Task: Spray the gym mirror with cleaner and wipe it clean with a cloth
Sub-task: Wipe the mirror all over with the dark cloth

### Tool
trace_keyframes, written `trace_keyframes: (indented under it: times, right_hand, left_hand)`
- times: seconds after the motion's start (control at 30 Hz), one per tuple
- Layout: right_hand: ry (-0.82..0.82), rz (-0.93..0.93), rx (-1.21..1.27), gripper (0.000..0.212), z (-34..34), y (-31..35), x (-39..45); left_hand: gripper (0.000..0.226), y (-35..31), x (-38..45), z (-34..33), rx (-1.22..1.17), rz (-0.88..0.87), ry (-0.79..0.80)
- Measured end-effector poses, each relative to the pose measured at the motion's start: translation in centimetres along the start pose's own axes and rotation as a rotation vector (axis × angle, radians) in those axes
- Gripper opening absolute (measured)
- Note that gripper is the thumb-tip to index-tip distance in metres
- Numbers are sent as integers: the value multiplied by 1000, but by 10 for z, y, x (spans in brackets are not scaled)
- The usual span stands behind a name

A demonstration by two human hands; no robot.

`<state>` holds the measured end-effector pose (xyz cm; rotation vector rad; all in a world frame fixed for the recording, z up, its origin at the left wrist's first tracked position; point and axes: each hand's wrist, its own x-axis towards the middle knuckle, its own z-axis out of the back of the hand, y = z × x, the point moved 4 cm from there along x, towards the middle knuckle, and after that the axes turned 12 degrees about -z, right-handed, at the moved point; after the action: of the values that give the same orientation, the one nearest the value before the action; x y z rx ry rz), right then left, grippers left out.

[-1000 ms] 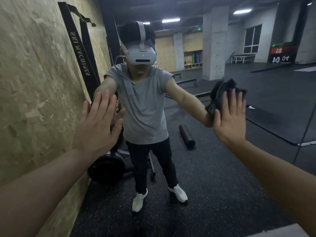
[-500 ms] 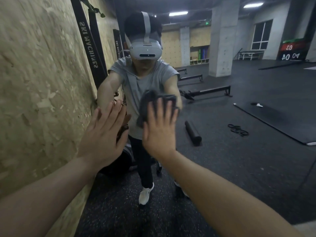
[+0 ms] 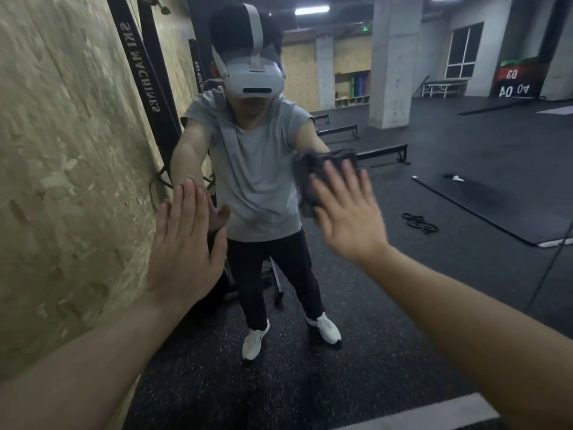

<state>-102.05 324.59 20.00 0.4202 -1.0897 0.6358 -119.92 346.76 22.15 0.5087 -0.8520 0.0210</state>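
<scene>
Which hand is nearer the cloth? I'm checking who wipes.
Right. The right hand presses the cloth flat against the mirror; the left hand rests on bare glass, apart from the cloth.

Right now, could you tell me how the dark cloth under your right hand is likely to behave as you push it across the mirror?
The dark cloth looks soft and floppy: it bunches in folds above the fingertips of the right hand. It probably slides easily, since a flat palm alone presses it to the mirror. Being held only by pressure, it may well sag or drop if the hand lifts.
</scene>
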Motion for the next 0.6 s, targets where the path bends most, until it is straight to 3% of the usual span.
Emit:
trace_keyframes:
  times: [0.2, 0.4, 0.5, 0.6]
  right_hand:
    - [-9, -550, -11, 63, 17, -99, -26]
    - [-79, -940, 271, 66, 6, -58, -26]
    - [-110, -926, 301, 65, -9, -4, -31]
    - [-75, -742, 265, 66, -28, 65, -38]
  left_hand:
    - [71, -13, -9, -8, -73, -5, 20]
    - [73, -25, -23, -21, -162, -24, 95]
    - [72, -23, -25, -20, -205, -38, 90]
    - [71, -15, -27, -17, -248, -76, 84]
